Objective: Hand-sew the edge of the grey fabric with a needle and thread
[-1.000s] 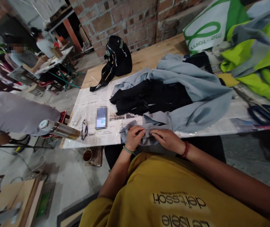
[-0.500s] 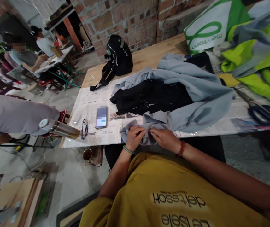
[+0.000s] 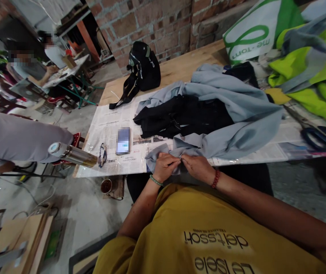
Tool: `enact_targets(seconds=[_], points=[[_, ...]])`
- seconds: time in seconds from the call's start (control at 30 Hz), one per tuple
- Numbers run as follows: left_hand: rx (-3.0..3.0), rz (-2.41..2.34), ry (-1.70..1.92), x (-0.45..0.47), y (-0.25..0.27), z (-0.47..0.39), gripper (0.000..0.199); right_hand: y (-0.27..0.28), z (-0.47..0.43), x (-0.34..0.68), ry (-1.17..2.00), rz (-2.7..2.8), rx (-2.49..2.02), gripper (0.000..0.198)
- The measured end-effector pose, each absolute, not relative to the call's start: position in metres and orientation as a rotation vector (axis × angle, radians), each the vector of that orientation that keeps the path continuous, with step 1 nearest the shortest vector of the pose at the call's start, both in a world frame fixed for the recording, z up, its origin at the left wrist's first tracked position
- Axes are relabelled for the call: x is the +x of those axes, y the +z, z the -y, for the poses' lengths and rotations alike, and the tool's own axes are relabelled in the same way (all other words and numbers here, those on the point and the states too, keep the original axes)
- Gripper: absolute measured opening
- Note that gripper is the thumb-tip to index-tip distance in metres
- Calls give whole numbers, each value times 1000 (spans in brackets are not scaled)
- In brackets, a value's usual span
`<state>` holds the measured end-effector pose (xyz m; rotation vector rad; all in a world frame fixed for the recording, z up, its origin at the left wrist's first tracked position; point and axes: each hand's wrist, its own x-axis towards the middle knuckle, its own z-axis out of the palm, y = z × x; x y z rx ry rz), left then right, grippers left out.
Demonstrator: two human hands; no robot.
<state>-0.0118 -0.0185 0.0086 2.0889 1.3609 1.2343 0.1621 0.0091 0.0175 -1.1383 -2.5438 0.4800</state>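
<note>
A grey cloth garment (image 3: 237, 125) spreads over the newspaper-covered table, its near end bunched at the front edge. My left hand (image 3: 164, 167), with a green bead bracelet at the wrist, is closed on a fold of this grey cloth. Close beside it, my right hand (image 3: 198, 167), with a red bead bracelet, pinches thumb against forefinger at the same fold. Whatever lies in that pinch is too small to make out. Black cloth (image 3: 186, 118) lies on top of the grey garment, beyond both hands.
Dark-handled scissors (image 3: 317, 133) lie at the right by yellow-green cloth (image 3: 320, 64). Left of my hands are a phone (image 3: 123, 141), glasses (image 3: 103, 155) and a bottle (image 3: 71, 154) at the table edge. A black bag (image 3: 144, 66) stands behind. A person's sleeve (image 3: 26, 139) is at far left.
My fingertips have come closer together at the fold, and my right hand has shifted slightly left. A thin line seen between the fingers earlier no longer shows.
</note>
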Motion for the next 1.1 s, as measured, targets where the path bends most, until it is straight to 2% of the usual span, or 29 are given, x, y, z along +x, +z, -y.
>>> enact_targets(seconds=[0.37, 0.53, 0.77, 0.9, 1.1], points=[[2061, -1337, 1264, -12, 9, 17, 17, 18, -9, 158, 680, 2345, -1128, 22], [2027, -1343, 1278, -14, 9, 18, 18, 35, -12, 161, 724, 2396, -1061, 24], [2007, -1345, 1296, -14, 7, 18, 16, 74, -35, 184, 427, 2112, -1156, 21], [2031, -1338, 1319, -14, 6, 18, 14, 71, -48, 172, 422, 2298, -1031, 23], [2033, -1371, 1342, -13, 6, 20, 16, 63, -42, 154, 454, 2555, -1146, 33]])
